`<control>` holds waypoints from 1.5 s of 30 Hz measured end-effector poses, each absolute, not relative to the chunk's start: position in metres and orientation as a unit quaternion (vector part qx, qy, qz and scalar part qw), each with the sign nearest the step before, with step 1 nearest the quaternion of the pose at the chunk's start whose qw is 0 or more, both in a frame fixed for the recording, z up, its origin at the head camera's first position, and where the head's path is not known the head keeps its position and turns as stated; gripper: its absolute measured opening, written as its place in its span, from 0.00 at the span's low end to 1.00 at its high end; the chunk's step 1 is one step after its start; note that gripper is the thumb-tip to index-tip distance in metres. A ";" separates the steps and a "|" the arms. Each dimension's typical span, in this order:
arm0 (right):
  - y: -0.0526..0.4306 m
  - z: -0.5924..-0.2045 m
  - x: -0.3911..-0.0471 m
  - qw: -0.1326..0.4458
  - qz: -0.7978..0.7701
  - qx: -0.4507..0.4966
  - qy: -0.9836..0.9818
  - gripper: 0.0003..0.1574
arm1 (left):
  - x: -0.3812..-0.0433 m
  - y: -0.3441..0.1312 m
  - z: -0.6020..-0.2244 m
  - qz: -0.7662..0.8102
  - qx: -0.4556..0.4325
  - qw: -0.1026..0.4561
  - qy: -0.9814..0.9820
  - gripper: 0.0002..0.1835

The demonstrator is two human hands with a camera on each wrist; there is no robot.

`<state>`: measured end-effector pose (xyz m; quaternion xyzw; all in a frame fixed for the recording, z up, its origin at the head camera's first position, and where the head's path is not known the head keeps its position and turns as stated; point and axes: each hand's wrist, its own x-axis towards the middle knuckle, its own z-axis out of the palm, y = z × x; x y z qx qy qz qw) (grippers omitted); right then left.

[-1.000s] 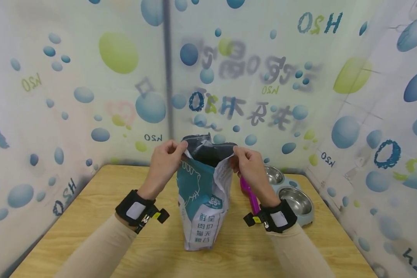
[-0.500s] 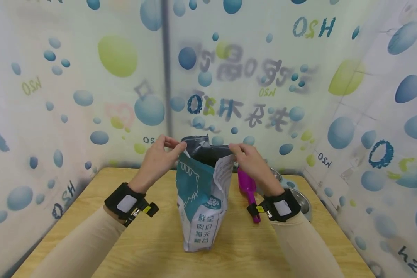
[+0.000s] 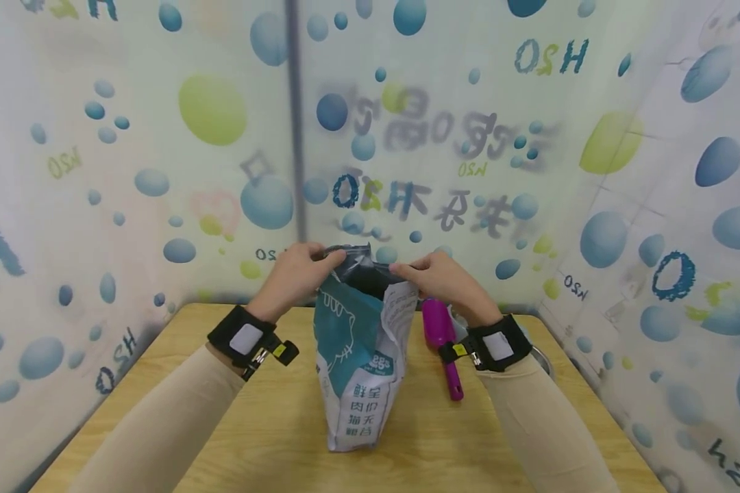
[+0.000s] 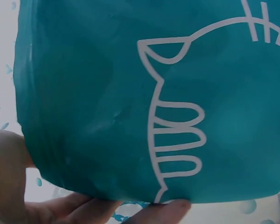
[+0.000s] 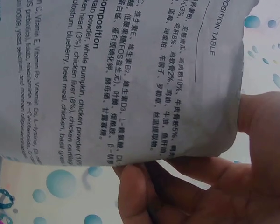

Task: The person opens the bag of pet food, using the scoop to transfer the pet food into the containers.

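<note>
A teal and white cat food bag (image 3: 353, 349) stands upright on the wooden table (image 3: 247, 411), its dark-lined mouth open at the top. My left hand (image 3: 292, 279) pinches the left part of the rim between thumb and fingers. On the opposite side, my right hand (image 3: 451, 282) pinches the rim near its right corner. The left wrist view is filled by the bag's teal face (image 4: 98, 102), with fingers along its rim. Printed ingredient text covers the white side panel (image 5: 107, 93) in the right wrist view. What the bag contains is hidden.
A magenta scoop (image 3: 439, 329) lies on the table just right of the bag. Behind my right wrist, a metal bowl (image 3: 541, 361) is mostly hidden. Bubble-patterned curtains (image 3: 222, 205) enclose the table at the back and sides.
Both hands have shifted inward along the rim, the right one moving left. More of the magenta scoop now shows, while my right forearm covers most of the bowls. The bag stays in place.
</note>
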<state>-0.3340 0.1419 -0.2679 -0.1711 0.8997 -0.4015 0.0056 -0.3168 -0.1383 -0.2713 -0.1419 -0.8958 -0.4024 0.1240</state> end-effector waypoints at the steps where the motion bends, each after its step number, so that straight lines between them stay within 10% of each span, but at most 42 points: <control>1: 0.142 -0.268 -0.334 0.003 -0.401 -0.178 0.899 0.32 | -0.316 -0.139 -0.271 -0.398 -0.146 0.123 -0.898 0.25; 20: 0.161 -0.276 -0.328 0.136 -0.403 -0.180 0.887 0.20 | -0.313 -0.148 -0.271 -0.430 -0.145 0.031 -0.891 0.29; 32: 0.137 -0.287 -0.326 0.065 -0.578 -0.164 0.796 0.32 | -0.318 -0.153 -0.276 -0.420 -0.158 0.103 -0.888 0.27; 45: 0.089 -0.343 -0.336 0.030 -0.716 -0.231 0.659 0.21 | -0.320 -0.181 -0.283 -0.416 -0.141 0.209 -0.874 0.23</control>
